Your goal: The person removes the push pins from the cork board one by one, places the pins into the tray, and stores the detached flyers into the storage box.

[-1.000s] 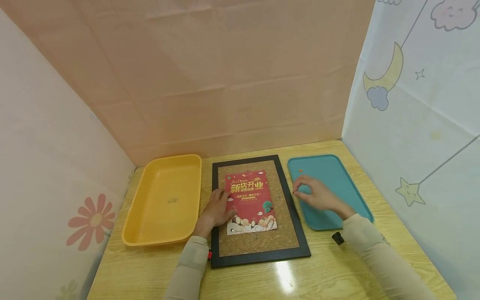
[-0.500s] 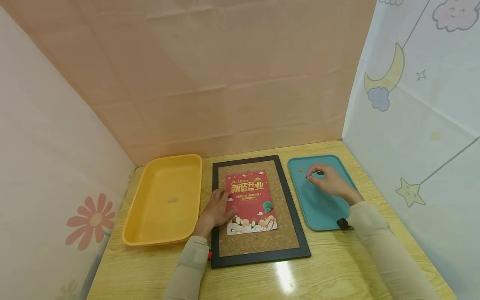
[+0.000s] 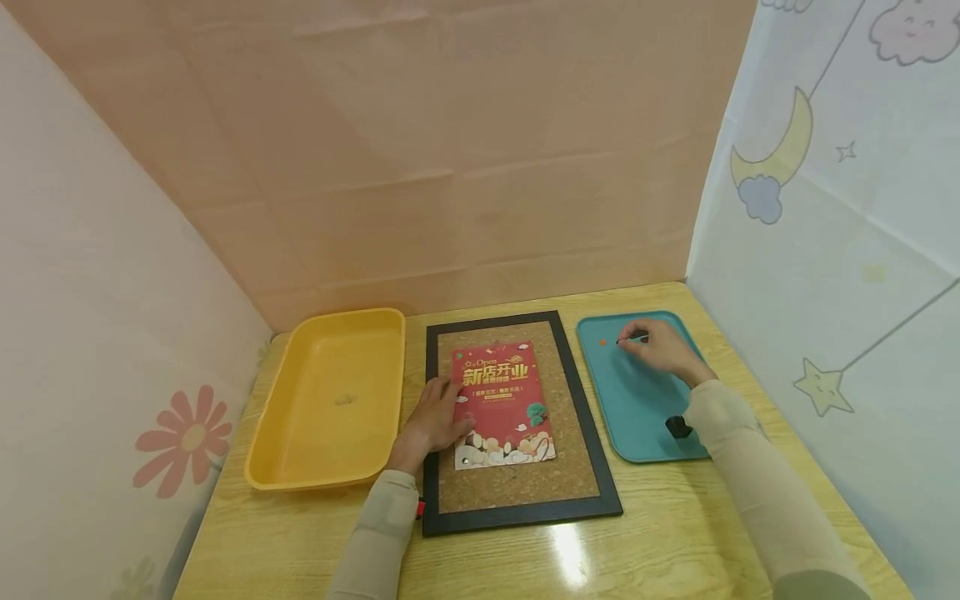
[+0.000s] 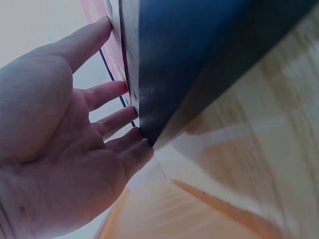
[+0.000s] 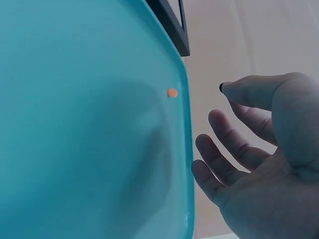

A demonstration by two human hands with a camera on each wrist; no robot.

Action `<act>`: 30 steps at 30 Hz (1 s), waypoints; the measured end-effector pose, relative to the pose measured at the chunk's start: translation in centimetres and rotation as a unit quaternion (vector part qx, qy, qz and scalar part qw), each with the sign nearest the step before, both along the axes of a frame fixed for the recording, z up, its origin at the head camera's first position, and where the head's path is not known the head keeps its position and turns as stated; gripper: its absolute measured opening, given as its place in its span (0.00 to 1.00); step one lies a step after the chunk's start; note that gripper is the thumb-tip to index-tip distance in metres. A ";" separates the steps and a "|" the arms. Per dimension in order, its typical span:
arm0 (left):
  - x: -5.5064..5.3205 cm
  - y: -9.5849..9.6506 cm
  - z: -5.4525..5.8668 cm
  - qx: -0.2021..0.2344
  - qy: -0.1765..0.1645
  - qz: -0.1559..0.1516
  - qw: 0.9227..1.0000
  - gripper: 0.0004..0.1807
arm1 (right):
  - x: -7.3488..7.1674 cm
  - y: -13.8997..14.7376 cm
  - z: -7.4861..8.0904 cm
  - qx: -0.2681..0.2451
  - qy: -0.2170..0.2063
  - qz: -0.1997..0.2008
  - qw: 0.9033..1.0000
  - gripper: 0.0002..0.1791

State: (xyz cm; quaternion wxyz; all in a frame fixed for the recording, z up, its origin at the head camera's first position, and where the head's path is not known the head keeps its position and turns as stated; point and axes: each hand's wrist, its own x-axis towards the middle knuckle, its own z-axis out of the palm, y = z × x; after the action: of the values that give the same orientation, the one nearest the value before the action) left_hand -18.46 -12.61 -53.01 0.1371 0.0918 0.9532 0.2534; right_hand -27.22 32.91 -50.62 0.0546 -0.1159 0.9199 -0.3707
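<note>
My left hand [image 3: 435, 418] rests with extended fingers on the left edge of a red poster [image 3: 506, 392], over the left side of the black frame. The poster lies on a framed cork board [image 3: 525, 487]. A shiny round tack [image 3: 465, 461] sits at its lower left corner. Above the blue tray [image 3: 637, 408], my right hand [image 3: 663, 350] pinches a tiny black thumbtack [image 5: 221, 87] between thumb and forefinger; its details are too small to see. A small orange disc [image 5: 172, 92] lies on the tray, beside the right fingertips in the head view.
A yellow tub [image 3: 330, 400] stands left of the board, close to my left hand. The wooden table [image 3: 495, 567] meets fabric walls at the back and both sides. A black object [image 3: 678, 427] shows at my right wrist.
My right hand has moved right and away from me, from between the board and the tray to over the tray's far part. The left hand and the poster have stayed put.
</note>
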 end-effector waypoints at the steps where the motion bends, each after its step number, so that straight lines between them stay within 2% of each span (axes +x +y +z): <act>1: 0.1 0.0 0.2 -0.002 -0.003 -0.001 1.000 0.44 | -0.2 0.0 -0.1 0.003 -0.003 -0.002 1.000 0.12; 11: 0.5 0.2 1.3 -0.005 0.008 0.008 1.000 0.43 | -1.4 0.0 -1.2 0.031 -0.009 -0.009 0.999 0.10; 18: 0.2 0.1 1.5 -0.023 0.051 -0.006 0.998 0.42 | -1.9 -0.2 -1.7 0.037 -0.021 -0.018 0.999 0.11; 19: 0.0 0.0 1.2 -0.024 0.061 -0.010 0.998 0.42 | -2.0 -0.3 -1.8 0.039 -0.021 -0.020 0.999 0.11; 26: -1.9 -1.1 -3.1 -0.022 0.102 -0.011 0.994 0.46 | -2.5 -0.3 -2.1 0.045 -0.026 -0.027 0.998 0.11; 28: -2.1 -1.2 -3.6 -0.021 0.106 -0.012 0.994 0.47 | -2.6 -0.4 -2.1 0.050 -0.026 -0.026 0.998 0.11; 30: -2.1 -1.2 -3.6 -0.029 0.110 -0.013 0.993 0.46 | -2.7 -0.4 -2.1 0.052 -0.027 -0.026 0.998 0.11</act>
State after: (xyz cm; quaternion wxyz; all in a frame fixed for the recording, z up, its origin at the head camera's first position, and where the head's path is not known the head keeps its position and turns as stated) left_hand -20.59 -13.84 -56.57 0.0371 0.1277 0.9682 0.2121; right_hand -29.95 32.50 -52.73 0.0760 -0.0790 0.9387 -0.3269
